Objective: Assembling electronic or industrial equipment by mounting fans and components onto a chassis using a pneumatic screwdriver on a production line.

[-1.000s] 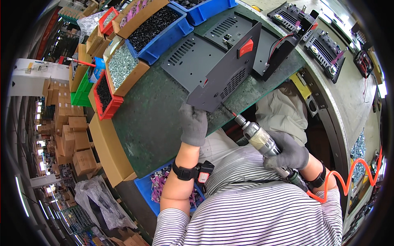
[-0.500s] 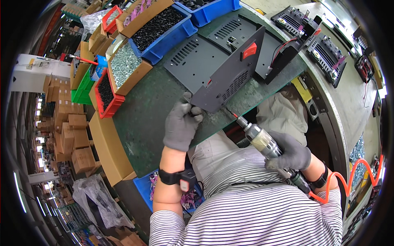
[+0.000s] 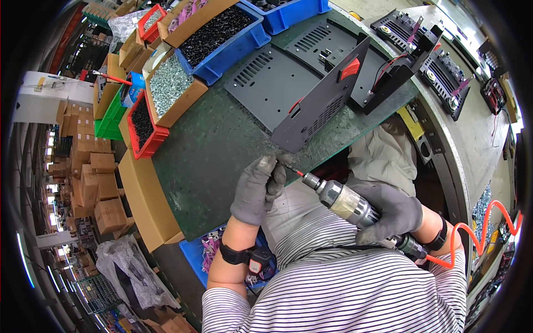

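My gloved right hand (image 3: 393, 210) is wrapped round a pneumatic screwdriver (image 3: 347, 202), its bit pointing left and away from me. At the bit's tip, the fingers of my gloved left hand (image 3: 255, 186) are pinched together; whatever they hold is too small to make out. Just beyond the tip stands a dark grey metal panel (image 3: 311, 119) with a vent grid and a red rocker switch (image 3: 350, 68). It rises from the side of a flat slotted grey plate (image 3: 266, 83). Neither hand touches the panel.
Left on the green bench (image 3: 194, 161) are a red bin of black screws (image 3: 142, 125), a carton of silver screws (image 3: 169, 83) and a blue bin of black parts (image 3: 216, 36). More slotted assemblies (image 3: 441, 77) lie at the right. An orange coiled air hose (image 3: 477, 238) trails rightward.
My left hand has left the panel's near corner and come to the bit's tip. The screwdriver has swung left, away from the panel's lower edge.
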Demonstrator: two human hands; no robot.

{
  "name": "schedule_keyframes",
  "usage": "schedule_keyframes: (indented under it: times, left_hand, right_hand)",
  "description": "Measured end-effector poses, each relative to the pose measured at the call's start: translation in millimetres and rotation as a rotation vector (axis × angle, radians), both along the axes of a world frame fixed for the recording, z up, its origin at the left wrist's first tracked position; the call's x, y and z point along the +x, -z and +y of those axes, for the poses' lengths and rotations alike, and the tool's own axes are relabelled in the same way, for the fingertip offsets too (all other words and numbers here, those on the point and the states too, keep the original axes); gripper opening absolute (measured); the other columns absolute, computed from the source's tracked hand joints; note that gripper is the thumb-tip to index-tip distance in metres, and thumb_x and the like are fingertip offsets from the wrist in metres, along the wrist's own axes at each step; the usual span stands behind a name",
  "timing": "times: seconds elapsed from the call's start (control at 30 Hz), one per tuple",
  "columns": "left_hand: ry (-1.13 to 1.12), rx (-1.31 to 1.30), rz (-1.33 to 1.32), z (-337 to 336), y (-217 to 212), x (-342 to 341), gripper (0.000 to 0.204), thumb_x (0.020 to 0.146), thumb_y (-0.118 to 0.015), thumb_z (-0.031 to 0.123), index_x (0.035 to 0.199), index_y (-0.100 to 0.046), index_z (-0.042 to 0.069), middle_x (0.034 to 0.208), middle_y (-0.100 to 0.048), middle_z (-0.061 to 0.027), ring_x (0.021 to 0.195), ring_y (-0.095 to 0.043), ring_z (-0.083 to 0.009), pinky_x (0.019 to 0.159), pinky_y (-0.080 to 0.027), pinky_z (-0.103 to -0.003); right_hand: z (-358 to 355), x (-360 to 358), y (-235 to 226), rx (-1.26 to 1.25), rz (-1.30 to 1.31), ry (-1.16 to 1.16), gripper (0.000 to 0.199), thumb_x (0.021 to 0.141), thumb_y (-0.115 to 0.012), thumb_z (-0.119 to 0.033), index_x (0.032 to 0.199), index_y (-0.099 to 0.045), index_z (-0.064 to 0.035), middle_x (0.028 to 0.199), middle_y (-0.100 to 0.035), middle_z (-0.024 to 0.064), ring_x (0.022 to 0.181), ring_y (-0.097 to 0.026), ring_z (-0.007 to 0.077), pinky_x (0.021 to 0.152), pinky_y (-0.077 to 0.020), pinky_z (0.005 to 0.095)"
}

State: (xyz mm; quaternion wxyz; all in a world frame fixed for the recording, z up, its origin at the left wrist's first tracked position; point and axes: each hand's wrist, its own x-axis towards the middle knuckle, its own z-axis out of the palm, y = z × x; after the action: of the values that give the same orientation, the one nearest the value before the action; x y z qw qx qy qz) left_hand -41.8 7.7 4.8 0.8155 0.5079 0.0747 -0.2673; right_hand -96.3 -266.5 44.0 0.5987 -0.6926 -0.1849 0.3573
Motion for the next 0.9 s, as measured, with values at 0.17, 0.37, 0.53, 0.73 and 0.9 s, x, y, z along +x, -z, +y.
schedule_keyframes:
  times: [0.17,0.37,0.53,0.73,0.9]
  left_hand:
    - [-0.028,-0.137,0.085,-9.8,2.3,-5.9,0.037,0.092,-0.055,0.035,0.1,-0.061,0.0,0.061,-0.052,0.0049,0.044,-0.035,-0.0006,0.038,-0.026,-0.016]
    - [-0.012,0.056,-0.111,-14.2,-3.0,-10.7,0.041,0.09,-0.058,0.037,0.1,-0.059,-0.002,0.058,-0.049,0.0036,0.043,-0.033,-0.0022,0.039,-0.026,-0.017]
    - [0.188,0.226,-0.221,-10.6,-14.8,-5.5,0.046,0.087,-0.06,0.043,0.099,-0.06,-0.002,0.058,-0.047,0.0018,0.047,-0.035,-0.004,0.043,-0.028,-0.019]
    - [0.255,0.67,-0.584,-4.8,-20.4,10.5,0.049,0.078,-0.071,0.043,0.099,-0.063,0.0,0.075,-0.063,-0.0038,0.06,-0.051,-0.0083,0.057,-0.043,-0.025]
    - [0.186,1.102,-1.014,-34.1,-45.6,35.7,0.041,0.075,-0.074,0.035,0.101,-0.064,0.005,0.082,-0.065,-0.0094,0.071,-0.062,-0.0221,0.064,-0.049,-0.032]
  right_hand:
    - [3.5,-1.1,-2.7,0.045,0.026,0.015,0.061,0.067,-0.081,-0.026,0.114,-0.052,-0.0001,0.086,-0.058,0.0056,0.076,-0.055,0.0135,0.069,-0.0461,0.0277]
    - [-4.9,-2.3,3.4,0.088,0.058,-0.011,0.06,0.067,-0.081,-0.024,0.113,-0.052,0.0016,0.085,-0.059,0.0053,0.075,-0.055,0.0125,0.067,-0.0459,0.0271]
    - [-17.1,-3.1,-2.0,0.231,0.079,0.005,0.059,0.066,-0.082,-0.023,0.11,-0.053,0.003,0.082,-0.059,0.0045,0.072,-0.055,0.0122,0.066,-0.0457,0.0267]
    - [-51.1,-4.4,11.9,-0.037,0.13,0.254,0.045,0.068,-0.077,-0.022,0.102,-0.055,-0.0014,0.078,-0.055,0.0032,0.069,-0.052,0.0118,0.065,-0.0442,0.0269]
    - [-63.5,-1.5,25.4,0.065,0.13,0.434,0.047,0.067,-0.078,-0.021,0.103,-0.056,0.0003,0.077,-0.054,0.0026,0.073,-0.05,0.0116,0.069,-0.0428,0.0273]
